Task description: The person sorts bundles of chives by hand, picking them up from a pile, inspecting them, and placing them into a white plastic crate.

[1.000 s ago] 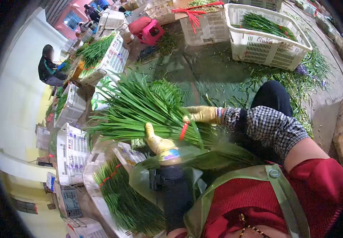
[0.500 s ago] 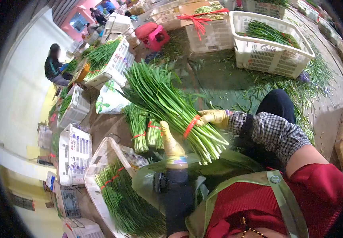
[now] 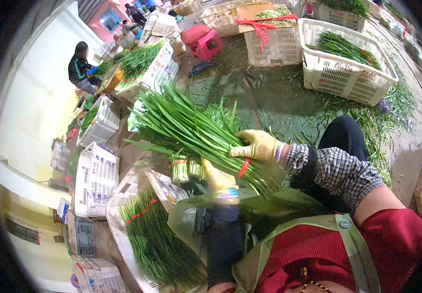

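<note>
A large bundle of garlic chives (image 3: 191,129), tied near its pale stems with a red band (image 3: 243,167), lies slantwise in front of me, leaves to the upper left. My right hand (image 3: 259,145), in a yellowish glove, is closed over the stems just above the band. My left hand (image 3: 220,180), gloved too, is under the bundle and bears against it; its fingertips are hidden behind the stems. Below the bundle, tied chive bunches (image 3: 180,169) stand partly covered. The stem ends are blurred.
At my lower left, a white crate (image 3: 116,215) holds chives. Another white crate (image 3: 328,80) with chives stands at the upper right, near a pink stool (image 3: 207,46). Leaf scraps (image 3: 391,115) litter the floor. A co-worker (image 3: 80,68) sits at the far left.
The bundle has tipped flatter, its leaves swinging left and down. My right hand has turned over the top of the stems, and my left hand has come in under them. The view has shifted slightly.
</note>
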Demonstrator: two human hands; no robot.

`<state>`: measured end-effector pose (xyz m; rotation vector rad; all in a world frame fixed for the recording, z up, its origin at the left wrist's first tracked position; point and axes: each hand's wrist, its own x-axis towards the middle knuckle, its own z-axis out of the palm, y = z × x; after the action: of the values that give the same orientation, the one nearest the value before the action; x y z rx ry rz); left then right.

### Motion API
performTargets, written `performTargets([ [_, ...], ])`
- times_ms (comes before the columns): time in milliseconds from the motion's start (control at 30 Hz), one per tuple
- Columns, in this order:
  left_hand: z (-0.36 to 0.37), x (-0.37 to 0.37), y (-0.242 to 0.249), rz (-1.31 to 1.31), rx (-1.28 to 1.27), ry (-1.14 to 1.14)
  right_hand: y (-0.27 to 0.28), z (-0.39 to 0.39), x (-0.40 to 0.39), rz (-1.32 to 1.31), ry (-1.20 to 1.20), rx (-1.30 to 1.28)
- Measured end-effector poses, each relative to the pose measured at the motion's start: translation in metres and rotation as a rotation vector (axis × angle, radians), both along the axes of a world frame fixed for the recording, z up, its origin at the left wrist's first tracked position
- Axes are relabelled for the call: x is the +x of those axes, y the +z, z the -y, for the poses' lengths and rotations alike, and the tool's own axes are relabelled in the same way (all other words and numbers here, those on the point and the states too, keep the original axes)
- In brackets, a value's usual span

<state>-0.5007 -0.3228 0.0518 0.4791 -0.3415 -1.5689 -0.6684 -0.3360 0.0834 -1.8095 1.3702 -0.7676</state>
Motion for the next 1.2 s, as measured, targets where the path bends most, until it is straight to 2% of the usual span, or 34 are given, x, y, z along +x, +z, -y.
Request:
performTargets([
  [67,0.003,0.004,-0.005,0.054,0.001,0.046,0.003,0.001,0.004,0.084,-0.033,-0.124],
  [100,0.005,0.006,-0.012,0.123,0.017,0.095,0.006,0.002,0.001,0.097,-0.009,0.015],
  [133,0.001,0.004,-0.014,0.037,0.039,0.072,-0.004,0.005,0.005,0.202,0.045,-0.091],
  [167,0.002,0.001,-0.016,0.104,0.001,0.091,-0.004,0.004,0.011,0.305,0.092,-0.199],
  [200,0.0,-0.004,-0.017,0.183,0.046,0.125,-0.004,0.0,0.011,0.236,0.085,-0.174],
  [233,-0.003,-0.008,-0.021,0.265,0.089,0.155,-0.005,0.001,0.016,0.176,0.055,-0.261],
  [300,-0.009,-0.02,-0.02,0.251,-0.002,0.161,-0.01,0.005,0.017,0.212,-0.032,-0.23],
  [333,-0.013,-0.027,-0.016,0.242,-0.048,0.162,-0.011,0.009,0.015,0.209,-0.091,-0.17],
  [367,-0.017,-0.03,-0.008,0.316,0.049,0.187,0.0,0.005,0.012,0.305,-0.102,-0.079],
  [567,-0.016,-0.025,-0.009,0.34,0.106,0.225,-0.024,0.02,0.008,0.892,-0.046,0.268],
  [767,-0.012,-0.021,-0.017,0.306,0.124,0.202,-0.023,0.018,-0.005,0.925,0.015,0.35],
  [900,-0.012,-0.018,-0.02,0.334,0.136,0.193,-0.028,0.019,-0.004,0.941,0.063,0.232],
  [1167,-0.015,-0.023,-0.009,0.309,0.087,0.136,-0.027,0.02,0.0,0.876,-0.05,0.288],
  [1200,-0.009,-0.015,-0.021,0.301,0.136,0.065,-0.029,0.02,0.0,0.816,-0.065,0.173],
])
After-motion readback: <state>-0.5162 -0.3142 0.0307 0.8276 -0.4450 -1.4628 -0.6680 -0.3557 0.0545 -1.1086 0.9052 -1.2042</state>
